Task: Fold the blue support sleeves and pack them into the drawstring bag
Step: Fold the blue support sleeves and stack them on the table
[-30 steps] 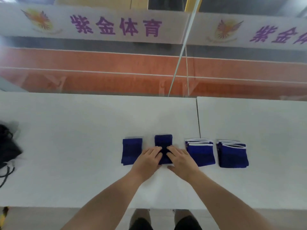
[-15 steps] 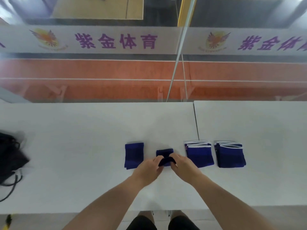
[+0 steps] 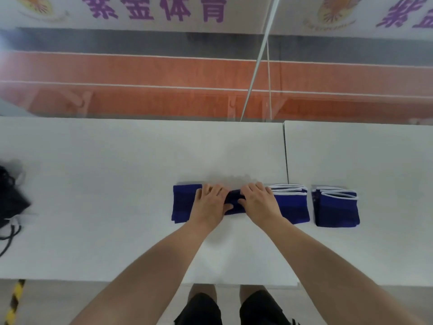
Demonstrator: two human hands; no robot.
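Several blue support sleeves lie in a row on the white table [image 3: 117, 184]. The middle sleeve [image 3: 234, 200] is folded short and dark, and both hands lie flat on it. My left hand [image 3: 210, 204] presses its left part and overlaps the plain blue sleeve [image 3: 182, 204] beside it. My right hand [image 3: 257, 202] presses its right part and covers the edge of a white-trimmed sleeve stack [image 3: 293, 205]. Another white-trimmed stack [image 3: 336, 209] lies further right. The black drawstring bag [image 3: 10, 202] sits at the table's far left edge, partly cut off.
A seam [image 3: 285, 156] splits the table into two tops just right of my hands. A glass barrier with a metal post [image 3: 255, 71] stands behind the table. Yellow-black tape [image 3: 14, 301] marks the floor at lower left.
The middle sleeve was lying long, then its near end was lifted and folded over. Both hands have moved forward and now lie flat on the shortened fold.
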